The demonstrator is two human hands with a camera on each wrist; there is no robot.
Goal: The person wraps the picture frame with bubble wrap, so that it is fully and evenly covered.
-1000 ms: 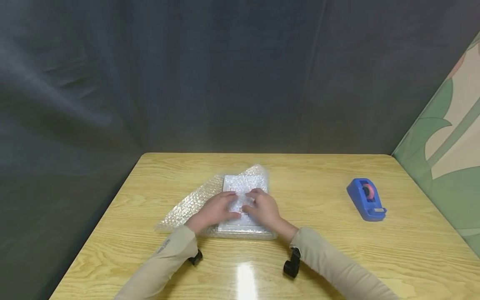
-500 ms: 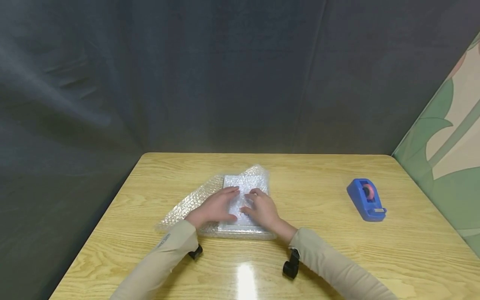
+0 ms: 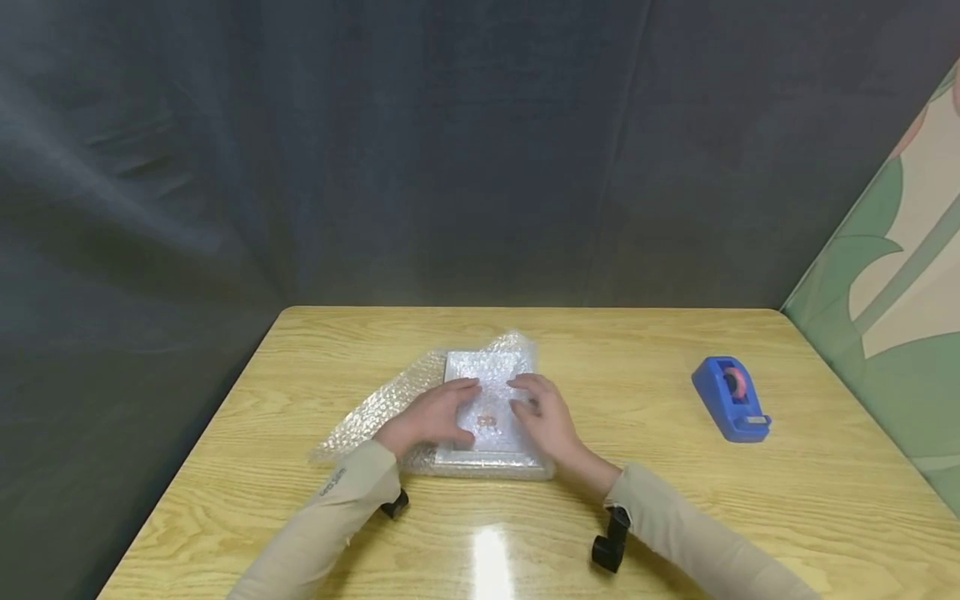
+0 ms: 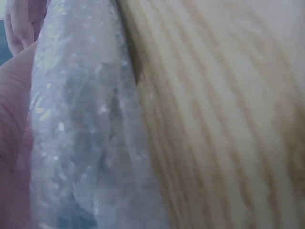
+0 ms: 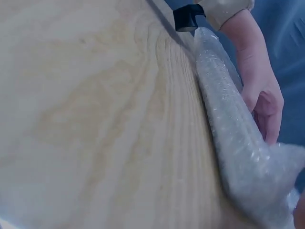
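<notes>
Between left fingers and right fingers | bubble-wrapped parcel | (flat on table)

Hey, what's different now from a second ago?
The right hand has moved a little to the right, showing more of the orange mark on the flat item. The left hand has barely shifted. The bubble wrap and blue tape dispenser stay as they were.

Two hands, one tape dispenser, seemingly one bubble-wrapped packet.
</notes>
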